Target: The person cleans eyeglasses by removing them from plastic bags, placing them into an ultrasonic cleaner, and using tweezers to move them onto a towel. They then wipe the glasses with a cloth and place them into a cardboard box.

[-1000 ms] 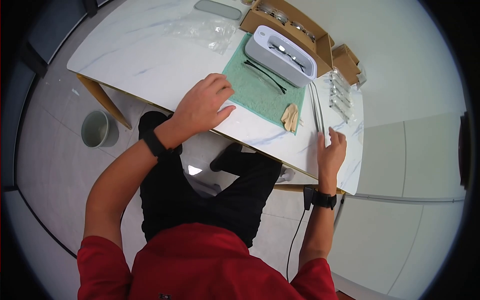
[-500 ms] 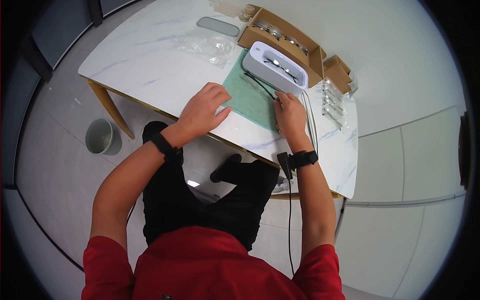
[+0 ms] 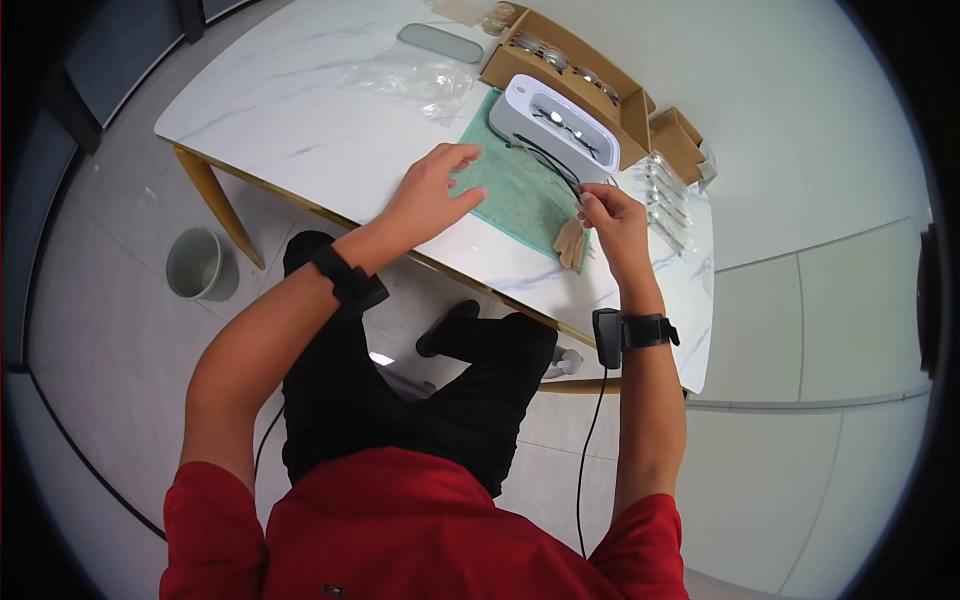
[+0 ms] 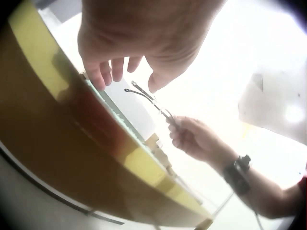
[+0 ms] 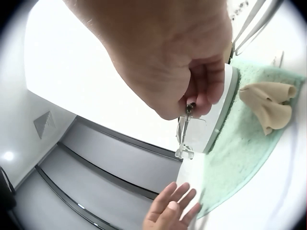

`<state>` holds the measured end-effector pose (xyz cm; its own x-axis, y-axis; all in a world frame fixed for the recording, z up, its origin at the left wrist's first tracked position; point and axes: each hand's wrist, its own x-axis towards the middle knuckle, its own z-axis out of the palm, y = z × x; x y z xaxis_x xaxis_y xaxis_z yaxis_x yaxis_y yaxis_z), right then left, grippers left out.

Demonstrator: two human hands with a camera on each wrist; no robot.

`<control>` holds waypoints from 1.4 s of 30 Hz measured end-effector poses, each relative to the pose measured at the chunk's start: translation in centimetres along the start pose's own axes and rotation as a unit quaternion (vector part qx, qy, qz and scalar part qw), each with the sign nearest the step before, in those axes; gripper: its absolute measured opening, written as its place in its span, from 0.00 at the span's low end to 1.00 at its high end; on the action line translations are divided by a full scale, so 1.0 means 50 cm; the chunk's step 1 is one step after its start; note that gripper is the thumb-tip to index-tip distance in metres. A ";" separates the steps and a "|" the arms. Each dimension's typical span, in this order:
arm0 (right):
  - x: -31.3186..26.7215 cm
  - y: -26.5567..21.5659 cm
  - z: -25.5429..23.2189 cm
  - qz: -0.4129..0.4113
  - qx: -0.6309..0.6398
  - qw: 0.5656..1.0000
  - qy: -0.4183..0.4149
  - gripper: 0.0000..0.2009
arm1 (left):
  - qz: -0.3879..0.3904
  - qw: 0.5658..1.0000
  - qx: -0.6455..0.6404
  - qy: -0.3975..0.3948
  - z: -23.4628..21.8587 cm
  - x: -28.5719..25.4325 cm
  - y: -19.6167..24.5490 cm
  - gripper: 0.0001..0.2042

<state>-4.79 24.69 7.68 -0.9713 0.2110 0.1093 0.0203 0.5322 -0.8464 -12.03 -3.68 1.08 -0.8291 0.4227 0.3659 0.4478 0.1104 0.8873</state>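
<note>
My right hand (image 3: 613, 215) pinches a pair of dark-rimmed eyeglasses (image 3: 545, 157) by one end between thumb and fingers. The eyeglasses are held up off the green towel (image 3: 500, 205), in front of a white and grey ultrasonic cleaner (image 3: 505, 118). Another pair of glasses (image 3: 565, 124) lies in the cleaner's tub. Over the towel's left edge, my left hand (image 3: 432, 195) hovers with fingers apart and nothing in it. From the right wrist view, clear lens parts hang below the pinching fingertips (image 5: 204, 108).
A crumpled beige cloth (image 3: 570, 243) lies on the towel's right corner. Behind the cleaner stands a cardboard box (image 3: 632, 115) with several glasses. Metal tongs (image 5: 254, 24), wrapped items (image 3: 668, 205), a plastic bag (image 3: 425, 88) and a grey lid (image 3: 440, 43) are also on the table.
My right hand moved left from beside the tongs to the eyeglasses on the towel, took hold of them and lifted them. My left hand shifted slightly right and its fingers spread.
</note>
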 end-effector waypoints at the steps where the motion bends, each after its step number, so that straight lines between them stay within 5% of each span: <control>1: -0.007 -0.012 0.000 0.016 0.045 0.999 -0.013 0.11 | -0.035 0.997 -0.075 -0.003 0.007 0.007 0.000 0.28; 5: -0.023 -0.037 -0.008 0.095 0.169 0.977 -0.088 0.11 | -0.160 0.926 -0.337 -0.060 0.006 0.022 0.014 0.33; 8: -0.028 -0.041 -0.009 0.141 0.193 0.962 -0.128 0.11 | -0.159 0.884 -0.420 -0.127 -0.008 0.018 0.035 0.29; 15: -0.015 -0.036 -0.014 0.166 0.252 0.939 -0.164 0.11 | -0.141 0.921 -0.330 -0.149 -0.015 0.014 0.037 0.20; 18: -0.014 -0.040 -0.013 0.119 0.223 0.963 -0.092 0.13 | -0.137 0.929 -0.327 -0.105 -0.017 0.015 0.041 0.18; 20: -0.021 -0.014 -0.022 -0.005 -0.020 0.999 0.047 0.15 | -0.149 0.929 -0.333 -0.061 -0.017 0.014 0.040 0.18; 22: -0.046 0.002 -0.021 -0.089 -0.216 0.961 0.147 0.19 | -0.170 0.919 -0.357 -0.021 -0.014 0.009 0.041 0.19; 26: -0.103 0.029 0.019 -0.074 -0.342 0.934 0.076 0.21 | -0.215 0.898 -0.383 0.018 0.002 0.003 0.038 0.21; 30: -0.105 0.060 0.045 -0.110 -0.360 0.921 0.096 0.18 | -0.232 0.881 -0.412 0.017 0.020 0.000 0.020 0.21; 36: -0.091 0.000 0.091 -0.113 -0.138 0.978 0.104 0.15 | -0.231 0.878 -0.420 0.003 0.025 -0.009 0.008 0.21; 39: -0.085 -0.064 0.156 -0.164 -0.082 0.980 0.079 0.15 | -0.235 0.875 -0.422 -0.004 0.034 -0.011 0.018 0.21; 42: -0.070 -0.086 0.209 -0.267 -0.160 0.948 0.067 0.12 | -0.232 0.877 -0.420 -0.007 0.045 -0.017 0.031 0.20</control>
<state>-3.96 13.08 5.48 -0.8257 -0.0678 0.5600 -0.3736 0.8095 -0.4529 -9.87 -1.86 1.52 -0.8501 0.5192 -0.0883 -0.3466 -0.4254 0.8360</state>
